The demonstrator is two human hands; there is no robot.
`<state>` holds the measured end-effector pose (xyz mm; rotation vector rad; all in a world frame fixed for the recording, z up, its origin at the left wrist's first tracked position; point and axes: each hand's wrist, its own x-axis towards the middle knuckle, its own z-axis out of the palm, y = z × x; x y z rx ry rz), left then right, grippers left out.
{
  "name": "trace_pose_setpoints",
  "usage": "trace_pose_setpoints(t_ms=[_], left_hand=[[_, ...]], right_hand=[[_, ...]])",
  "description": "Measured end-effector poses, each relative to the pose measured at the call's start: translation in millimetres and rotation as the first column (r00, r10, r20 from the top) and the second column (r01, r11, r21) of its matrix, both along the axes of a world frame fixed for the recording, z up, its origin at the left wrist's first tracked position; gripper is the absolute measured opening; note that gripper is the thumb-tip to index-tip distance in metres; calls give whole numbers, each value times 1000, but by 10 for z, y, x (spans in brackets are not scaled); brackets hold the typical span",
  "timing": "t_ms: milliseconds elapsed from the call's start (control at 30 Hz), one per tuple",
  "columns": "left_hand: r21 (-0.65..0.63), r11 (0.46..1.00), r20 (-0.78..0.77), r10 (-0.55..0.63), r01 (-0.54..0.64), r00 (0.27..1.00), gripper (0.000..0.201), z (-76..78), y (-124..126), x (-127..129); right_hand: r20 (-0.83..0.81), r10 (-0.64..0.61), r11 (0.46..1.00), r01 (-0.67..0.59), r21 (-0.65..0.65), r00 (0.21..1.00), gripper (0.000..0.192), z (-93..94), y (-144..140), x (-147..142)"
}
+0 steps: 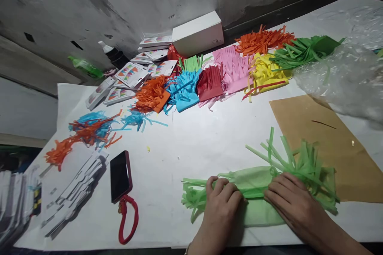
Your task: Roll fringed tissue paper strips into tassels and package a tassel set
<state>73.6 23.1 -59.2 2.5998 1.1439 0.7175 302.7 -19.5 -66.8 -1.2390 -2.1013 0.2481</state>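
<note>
Light green tissue paper (254, 176) with fringed ends lies spread on the white table near the front edge. A darker folded band of it runs across its middle. My left hand (223, 203) has its fingers curled onto this band at the left. At the right, my right hand (290, 197) presses on the same paper with its fingers held together. The thumbs and what lies under the palms are mostly hidden. Loose green strips (302, 157) fan out beyond my right hand, and more strips stick out left of my left hand.
Folded fringed tissue bundles, such as a blue one (185, 93) and a pink one (235, 69), line the back. A brown paper sheet (317, 127) and clear plastic wrap (344, 75) lie right. Left are a phone (120, 177), white card stacks (79, 193) and printed packets (131, 75). A white box (197, 34) stands behind.
</note>
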Motion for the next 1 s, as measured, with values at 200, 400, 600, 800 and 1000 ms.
trace_pose_setpoints(t_ms=[200,400,600,800,1000], left_hand=[[-123,986,-178,86,-109,980,13,70,8,69],[-144,968,-321,149,-203,935,15,132,67,195],[-127,981,-215,116,-146,970,10,134,77,141],[33,999,-94,-34,38,995,13,139,49,119],[19,998,-67,-62,63,996,16,112,52,135]], right_hand=[[142,-227,973,230,-6,964,25,34,26,27],[179,-311,950,313,20,933,23,44,2,-88],[117,11,999,-16,47,993,33,21,73,-197],[33,3,1000,-4,0,999,30,-9,94,-219],[90,69,997,-71,16,994,36,51,96,-201]])
